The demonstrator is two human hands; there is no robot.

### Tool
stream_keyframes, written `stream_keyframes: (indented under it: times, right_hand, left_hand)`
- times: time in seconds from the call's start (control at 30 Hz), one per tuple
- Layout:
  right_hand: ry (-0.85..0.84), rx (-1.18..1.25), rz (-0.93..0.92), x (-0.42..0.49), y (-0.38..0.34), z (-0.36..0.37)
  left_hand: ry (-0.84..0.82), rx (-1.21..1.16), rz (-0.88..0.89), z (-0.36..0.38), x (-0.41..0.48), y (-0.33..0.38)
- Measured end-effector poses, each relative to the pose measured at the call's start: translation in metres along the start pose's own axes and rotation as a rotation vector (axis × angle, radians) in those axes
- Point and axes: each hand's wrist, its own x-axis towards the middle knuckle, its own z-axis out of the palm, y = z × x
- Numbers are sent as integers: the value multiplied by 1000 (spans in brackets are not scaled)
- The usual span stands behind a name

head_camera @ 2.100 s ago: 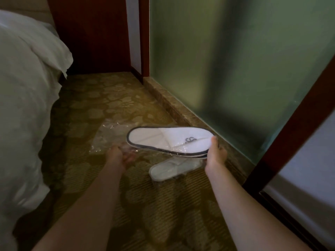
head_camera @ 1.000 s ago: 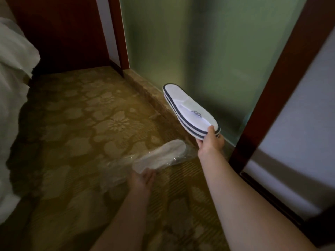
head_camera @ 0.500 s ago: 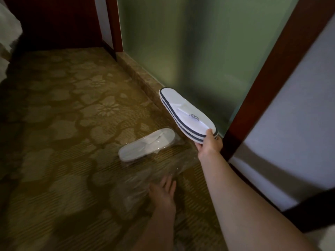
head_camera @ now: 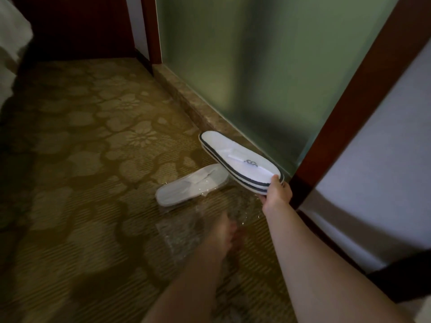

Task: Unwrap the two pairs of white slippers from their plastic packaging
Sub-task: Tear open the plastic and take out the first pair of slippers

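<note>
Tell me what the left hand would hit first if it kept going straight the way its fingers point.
Probably the wrapped pair of slippers on the carpet. The blurred left hand sits over the empty plastic wrapper, fingers aimed up-frame; depth is unclear.

Left hand (head_camera: 224,231) motion-blurred over the clear plastic wrap (head_camera: 186,231); grip unreadable. Wrapped slippers' (head_camera: 191,185) far end hidden behind the unwrapped pair (head_camera: 240,163). Beyond frosted glass (head_camera: 256,66): undiscernible.

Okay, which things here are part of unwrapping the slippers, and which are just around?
Part of the job:
- unwrapped pair of white slippers with dark trim, held in the right hand
- white slippers still in clear plastic
- empty clear plastic wrapper, at the blurred left hand

Just around:
- patterned carpet
- frosted glass panel
- white bedding
</note>
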Motion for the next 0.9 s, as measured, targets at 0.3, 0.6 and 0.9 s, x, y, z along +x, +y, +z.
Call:
stream_keyframes:
  times: [0.3, 0.6, 0.9]
  right_hand:
    - [-97, -135, -65, -2, 10, 15]
    - [-449, -276, 90, -16, 24, 36]
    - [-574, -285, 101, -43, 36, 60]
  left_hand:
    - [47, 135, 275, -65, -15, 119]
    - [172, -132, 581, -160, -42, 150]
    - [235, -13, 347, -218, -58, 156]
